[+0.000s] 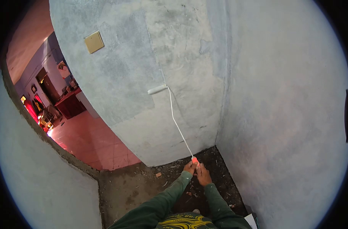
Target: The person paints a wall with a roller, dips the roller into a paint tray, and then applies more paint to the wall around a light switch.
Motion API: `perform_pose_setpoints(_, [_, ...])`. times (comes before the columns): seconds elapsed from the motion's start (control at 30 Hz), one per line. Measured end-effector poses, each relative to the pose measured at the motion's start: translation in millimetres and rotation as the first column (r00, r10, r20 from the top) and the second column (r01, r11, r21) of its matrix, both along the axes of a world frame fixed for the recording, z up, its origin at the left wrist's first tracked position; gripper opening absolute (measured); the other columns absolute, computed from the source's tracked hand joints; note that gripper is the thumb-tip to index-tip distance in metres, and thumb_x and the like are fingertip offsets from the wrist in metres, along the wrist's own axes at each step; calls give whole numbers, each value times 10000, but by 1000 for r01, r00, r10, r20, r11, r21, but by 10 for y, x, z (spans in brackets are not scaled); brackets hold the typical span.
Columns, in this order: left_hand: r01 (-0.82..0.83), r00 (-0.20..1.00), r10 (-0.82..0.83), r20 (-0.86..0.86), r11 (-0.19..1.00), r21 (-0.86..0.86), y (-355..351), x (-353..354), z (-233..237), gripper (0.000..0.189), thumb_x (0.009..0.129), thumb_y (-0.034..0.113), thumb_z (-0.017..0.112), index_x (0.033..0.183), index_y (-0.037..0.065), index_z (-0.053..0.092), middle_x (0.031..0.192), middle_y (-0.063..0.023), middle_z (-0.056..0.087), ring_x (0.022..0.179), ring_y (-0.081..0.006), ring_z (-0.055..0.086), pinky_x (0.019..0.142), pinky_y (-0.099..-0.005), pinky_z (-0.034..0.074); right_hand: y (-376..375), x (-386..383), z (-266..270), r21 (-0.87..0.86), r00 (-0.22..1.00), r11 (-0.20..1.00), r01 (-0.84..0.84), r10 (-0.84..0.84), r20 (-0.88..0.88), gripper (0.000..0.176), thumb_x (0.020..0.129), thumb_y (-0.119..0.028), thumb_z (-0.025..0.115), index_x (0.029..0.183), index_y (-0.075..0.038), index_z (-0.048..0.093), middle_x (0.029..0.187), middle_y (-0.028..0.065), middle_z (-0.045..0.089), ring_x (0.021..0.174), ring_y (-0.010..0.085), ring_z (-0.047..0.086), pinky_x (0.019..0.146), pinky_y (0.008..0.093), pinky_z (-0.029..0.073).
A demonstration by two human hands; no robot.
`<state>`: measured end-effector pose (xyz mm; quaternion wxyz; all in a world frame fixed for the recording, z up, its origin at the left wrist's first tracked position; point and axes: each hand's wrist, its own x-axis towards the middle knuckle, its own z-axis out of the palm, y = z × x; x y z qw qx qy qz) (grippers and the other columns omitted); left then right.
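Both my hands hold the orange handle (195, 162) of a paint roller, low in the middle of the view. My left hand (189, 167) is closed around the handle's left side, and my right hand (203, 176) wraps it from the right, just below. From the handle a long thin white rod (178, 126) runs up to the white roller head (157, 89), which lies against the wall (132, 65). Around and left of the roller the wall is a bluer grey; to the right and below it looks paler.
A square beige switch plate (94, 42) is on the wall at upper left. Another wall (284, 114) meets it at a corner on the right. Debris lies on the rough floor (130, 187). Through the left opening, a red-floored room holds a desk (70, 104).
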<state>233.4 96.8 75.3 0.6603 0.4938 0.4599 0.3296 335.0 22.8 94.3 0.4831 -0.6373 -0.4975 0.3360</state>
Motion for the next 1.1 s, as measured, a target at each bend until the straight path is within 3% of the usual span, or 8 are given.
perform_pose_setpoints(0.13, [-6, 1000, 9, -27, 992, 125, 115, -5, 116, 341, 874, 371, 518, 1000, 58, 566, 840, -44, 591, 724, -129, 568, 550, -276, 506, 98, -3, 194, 38, 1000, 999, 16, -17, 15, 315, 908, -312, 434, 1026, -21, 464, 862, 287, 574, 870, 460, 542, 675, 494, 431])
perform_pose_setpoints(0.2, [-25, 998, 40, -54, 968, 252, 214, -8, 229, 282, 890, 297, 519, 955, 31, 586, 826, -19, 591, 769, -114, 534, 732, -258, 438, 176, 3, 419, 90, 997, 995, -44, 48, -53, 274, 907, -278, 443, 994, -19, 458, 819, 272, 576, 825, 453, 557, 640, 487, 426])
perform_pose_setpoints(0.43, [-66, 997, 71, 0, 936, 346, 546, -24, 575, 335, 876, 354, 516, 933, 29, 570, 749, -52, 567, 691, -131, 509, 638, -280, 430, 452, -68, 819, 216, 1000, 976, -12, 8, 20, 227, 908, -233, 436, 962, -12, 435, 778, 273, 548, 808, 481, 518, 621, 484, 410])
perform_pose_setpoints(0.53, [-85, 996, 81, 28, 895, 438, 620, -33, 845, 321, 870, 346, 520, 945, 39, 579, 760, -42, 575, 691, -121, 528, 605, -272, 454, 552, -88, 966, 250, 999, 968, -9, 0, 36, 324, 928, -298, 400, 992, 12, 466, 732, 245, 549, 702, 410, 572, 587, 423, 429])
perform_pose_setpoints(0.6, [-88, 994, 73, 77, 972, 217, 482, -39, 1356, 275, 882, 298, 527, 952, 38, 584, 816, -40, 591, 714, -137, 563, 587, -290, 497, 618, -95, 1084, 334, 999, 942, -4, -11, 45, 331, 931, -309, 395, 993, 7, 468, 722, 233, 553, 677, 394, 570, 587, 418, 428])
perform_pose_setpoints(0.93, [-62, 998, 48, 46, 928, 368, 858, -25, 1889, 302, 859, 316, 526, 973, 44, 593, 808, -47, 608, 706, -148, 609, 527, -288, 502, 853, -76, 1696, 391, 999, 920, 6, -24, 42, 343, 929, -339, 401, 967, -7, 478, 606, 137, 515, 528, 236, 535, 508, 358, 408])
perform_pose_setpoints(1.0, [-50, 999, 42, 33, 943, 328, 884, -24, 2035, 294, 859, 302, 523, 973, 41, 594, 818, -54, 614, 709, -153, 614, 529, -289, 499, 832, -72, 1886, 289, 999, 956, -40, 47, -20, 280, 929, -290, 393, 974, -18, 440, 861, 285, 569, 869, 492, 513, 688, 485, 422])
perform_pose_setpoints(1.1, [-47, 999, 43, 19, 937, 347, 894, -32, 2256, 290, 856, 292, 522, 972, 36, 594, 826, -60, 618, 698, -152, 611, 534, -295, 498, 886, -67, 2014, 306, 999, 951, -41, 45, -6, 305, 934, -310, 383, 980, -16, 448, 891, 282, 575, 891, 481, 520, 710, 475, 424])
